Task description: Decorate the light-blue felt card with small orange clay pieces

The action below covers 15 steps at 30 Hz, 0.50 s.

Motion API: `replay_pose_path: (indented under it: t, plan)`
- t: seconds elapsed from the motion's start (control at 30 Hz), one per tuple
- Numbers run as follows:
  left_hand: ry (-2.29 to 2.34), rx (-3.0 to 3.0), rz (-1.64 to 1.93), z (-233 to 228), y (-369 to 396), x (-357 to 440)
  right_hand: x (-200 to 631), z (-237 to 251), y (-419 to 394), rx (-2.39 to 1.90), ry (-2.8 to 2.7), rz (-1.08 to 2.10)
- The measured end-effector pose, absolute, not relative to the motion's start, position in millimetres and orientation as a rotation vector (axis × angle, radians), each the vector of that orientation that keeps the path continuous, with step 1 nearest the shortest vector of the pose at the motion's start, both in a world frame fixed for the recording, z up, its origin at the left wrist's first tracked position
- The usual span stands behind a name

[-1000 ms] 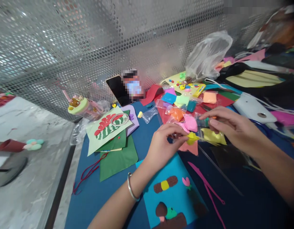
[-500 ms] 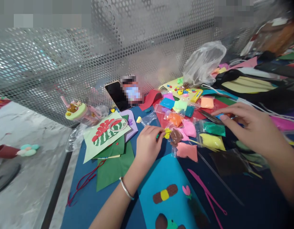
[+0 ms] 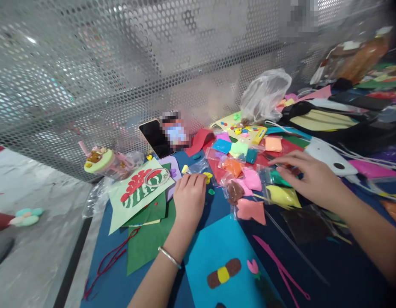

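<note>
Best to pinch the yellow clay piece (image 3: pixel 208 176) lightly and by its edge, being probably soft and quick to dent. Found just below and right of the frame's middle, at the fingertips of the left hand (image 3: pixel 189 196). Mind the small green piece (image 3: pixel 211 191) just below, on the surface (image 3: pixel 217 206), and avoid brushing it with a fingertip. Steer clear, too, of the brown clay bag (image 3: pixel 235 191) farther right.

Slanting up and right from the bottom edge, back of the hand uppermost, fingers bent over and thumb out of sight: cannot tell the left grip as clamped or merely touching. Reaching leftward from the right edge with the right hand (image 3: pixel 313 175), thumb just beside the green clay bag (image 3: pixel 279 179); thumb and forefinger tips slightly apart near a dark slender thing (image 3: pixel 269 158), with no telling whether held.
</note>
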<state>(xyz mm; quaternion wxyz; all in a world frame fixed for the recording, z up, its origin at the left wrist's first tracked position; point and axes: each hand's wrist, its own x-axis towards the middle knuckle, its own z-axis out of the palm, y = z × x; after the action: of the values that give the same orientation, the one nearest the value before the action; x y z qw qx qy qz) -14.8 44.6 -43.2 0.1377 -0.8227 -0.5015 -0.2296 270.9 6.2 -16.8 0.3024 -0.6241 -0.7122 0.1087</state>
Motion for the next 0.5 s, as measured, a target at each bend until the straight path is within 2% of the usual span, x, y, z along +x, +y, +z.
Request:
replay_pose_path:
  t: [0.2,0.43,0.5]
  plan:
    - [-1.423,-2.401,-0.561,-54.6,53.1,-19.2,277.7,-18.6,6.7,-1.655,-2.045,0.321]
    - [-1.425,-2.433,-0.673,-45.1,49.9,-15.8,314.7,-5.8,6.3,-1.777,-2.087,0.152]
    - [-1.404,-2.45,-0.7,-42.0,48.3,-14.4,324.8,-7.9,-1.7,-1.822,-2.142,0.223]
